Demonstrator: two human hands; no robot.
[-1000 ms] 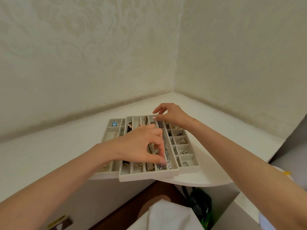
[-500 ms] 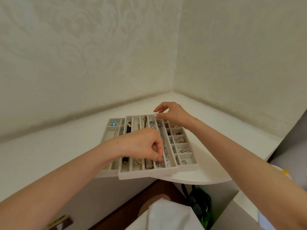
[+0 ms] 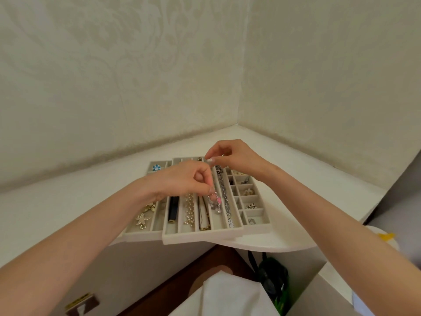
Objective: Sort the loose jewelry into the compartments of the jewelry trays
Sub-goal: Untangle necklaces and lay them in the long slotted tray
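Pinching a glinting beaded bracelet [image 3: 215, 201], left hand [image 3: 186, 179] and right hand [image 3: 238, 158] hold it over the velvety tray [image 3: 200, 236].

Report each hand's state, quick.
Left hand: pinching the beaded bracelet over the top tray.
Right hand: pinched together at the tray's far end; holding what cannot be told.

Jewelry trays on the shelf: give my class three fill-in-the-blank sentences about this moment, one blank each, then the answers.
The left hand pinches a bracelet with a ____ bead.
The starfish brooch lies in the tray on the person's ____ side.
The flower-shaped piece in that tray's far corner is ____ in colour.
Answers: pink; left; blue.
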